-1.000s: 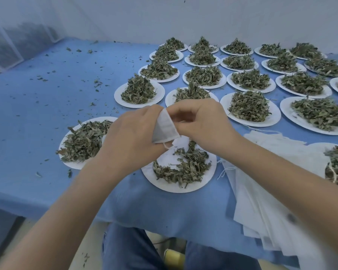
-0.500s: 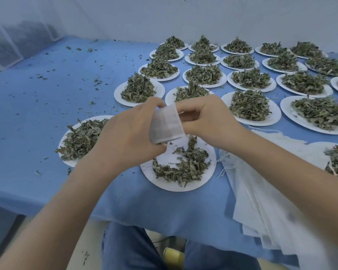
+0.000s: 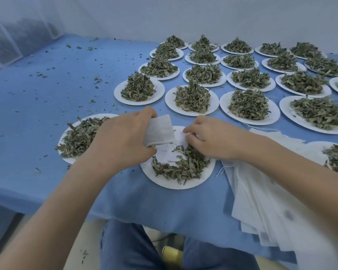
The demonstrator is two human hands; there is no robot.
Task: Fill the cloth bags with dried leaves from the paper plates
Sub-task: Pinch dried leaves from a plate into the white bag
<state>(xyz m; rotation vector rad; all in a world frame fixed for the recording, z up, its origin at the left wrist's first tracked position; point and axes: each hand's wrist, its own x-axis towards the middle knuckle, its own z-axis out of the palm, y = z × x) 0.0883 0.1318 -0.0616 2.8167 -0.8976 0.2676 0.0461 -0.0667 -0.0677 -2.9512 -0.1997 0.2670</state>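
The left hand (image 3: pixel 123 141) held its grip clamped around a small white cloth bag (image 3: pixel 160 131) above the near paper plate (image 3: pixel 183 184). At three o'clock, the right hand (image 3: pixel 213 138) pinched dried leaves (image 3: pixel 181 166) there. No writing showed.

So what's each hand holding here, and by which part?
Left hand grips the cloth bag by its left side. Right hand reaches onto the plate; any hold can't be told.

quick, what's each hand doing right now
Left hand: grips the cloth bag.
Right hand: over the nearest paper plate, fingers curled down at the leaves; grip cannot be told.
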